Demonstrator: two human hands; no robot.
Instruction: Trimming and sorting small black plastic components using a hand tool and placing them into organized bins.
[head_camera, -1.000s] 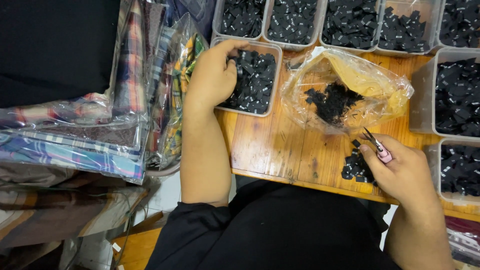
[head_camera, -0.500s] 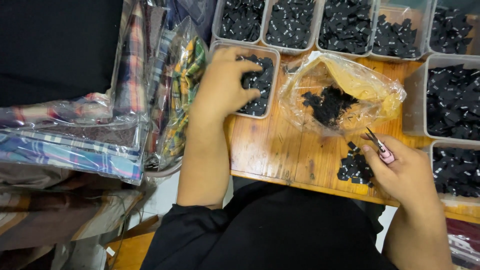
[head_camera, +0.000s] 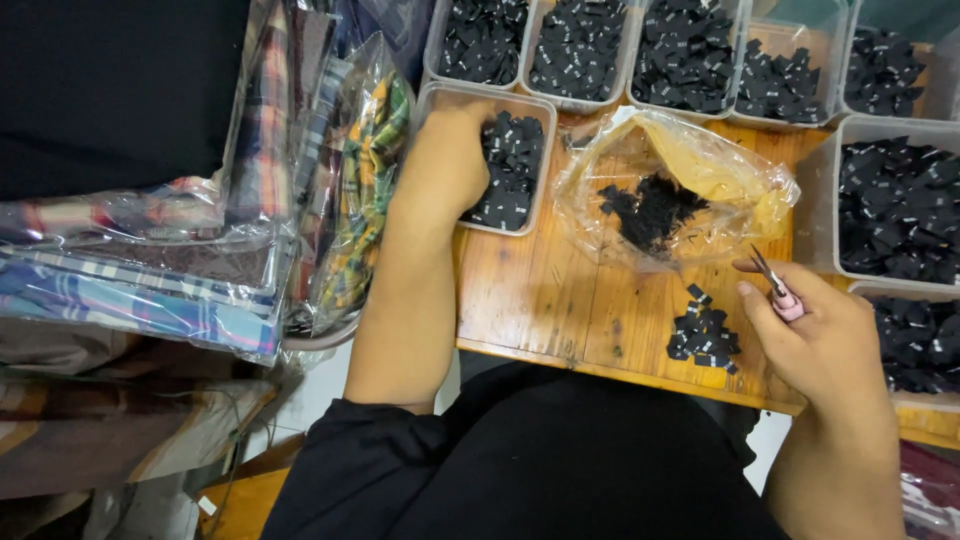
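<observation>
Left hand (head_camera: 445, 165) delves in a tub (head_camera: 432, 100) of light, limp black labels (head_camera: 512, 160) (grip hidden); right hand (head_camera: 825, 340) pinches pink snips (head_camera: 778, 288).

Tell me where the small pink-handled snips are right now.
In the head view, the pink-handled snips sit in the right hand, at the right, just above the small pile of black labels on the wooden table.

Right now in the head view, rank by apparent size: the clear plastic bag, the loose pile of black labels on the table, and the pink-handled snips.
1. Clear plastic bag, clearly largest.
2. Loose pile of black labels.
3. Pink-handled snips in the right hand; partly hidden, so only the visible part looks smallest.
</observation>
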